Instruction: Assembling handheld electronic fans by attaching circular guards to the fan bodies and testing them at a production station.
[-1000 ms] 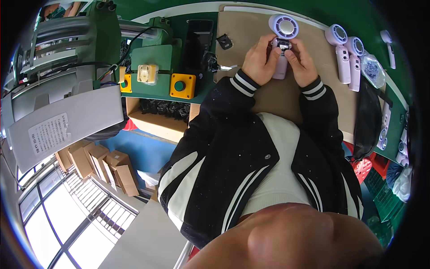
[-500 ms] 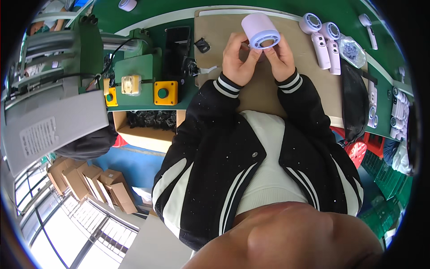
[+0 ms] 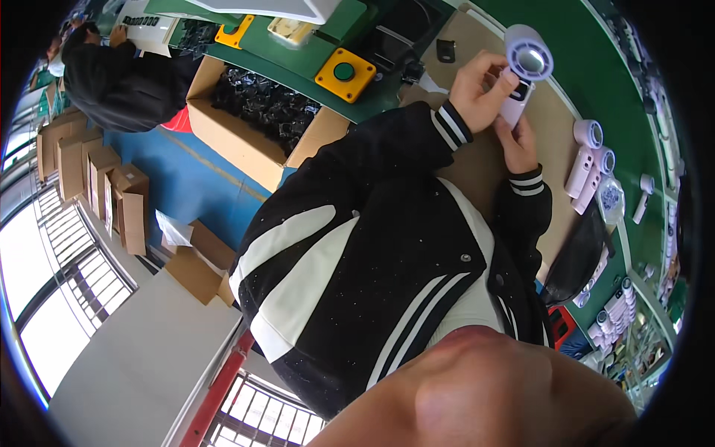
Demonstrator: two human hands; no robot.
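Observation:
A lilac handheld fan (image 3: 515, 104) with a round head is held up over the brown work mat (image 3: 562, 97), its head away from me. My left hand (image 3: 479, 91) grips it just below the head, the thumb lying across the front. Lower down, the fingers of my right hand (image 3: 519, 147) close on the end of the handle. A dark window shows on the handle's front, partly covered by the left thumb. Past my left hand, a small black part (image 3: 446, 51) lies on the mat.
Two similar fans (image 3: 583, 170) lie on the right, near a clear plastic bag (image 3: 611, 200) and a black mesh pouch (image 3: 572, 261). On the left are a yellow button box (image 3: 345, 74) and a carton (image 3: 231, 141) of black parts. Another person (image 3: 123, 82) works at far left.
My view has swung, bringing the carton and the other person into sight. The fan has turned so its handle shows, and my right hand has shifted from the head to the handle end.

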